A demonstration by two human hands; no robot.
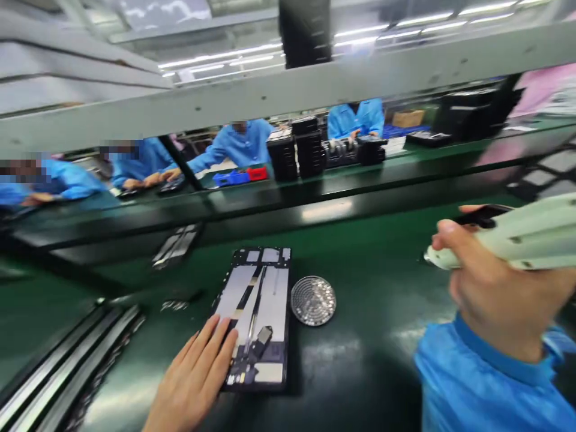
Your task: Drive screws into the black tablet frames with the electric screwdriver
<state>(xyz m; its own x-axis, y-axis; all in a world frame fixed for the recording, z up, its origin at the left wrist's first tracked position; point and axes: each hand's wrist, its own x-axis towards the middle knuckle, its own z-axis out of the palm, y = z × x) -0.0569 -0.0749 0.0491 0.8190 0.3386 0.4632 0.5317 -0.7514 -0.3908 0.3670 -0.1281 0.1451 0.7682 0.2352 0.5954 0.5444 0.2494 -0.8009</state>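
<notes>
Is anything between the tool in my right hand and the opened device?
Yes: the round dish sits on the table just right of the device, on the side toward your right hand. Nothing else visible stands between them.

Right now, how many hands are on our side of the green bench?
2. The left hand lies on the flat opened device; the right hand grips a pale green tool. Neither is hidden.

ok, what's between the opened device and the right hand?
Head view: a round dish beside the device, then green tabletop toward the right hand.
</notes>
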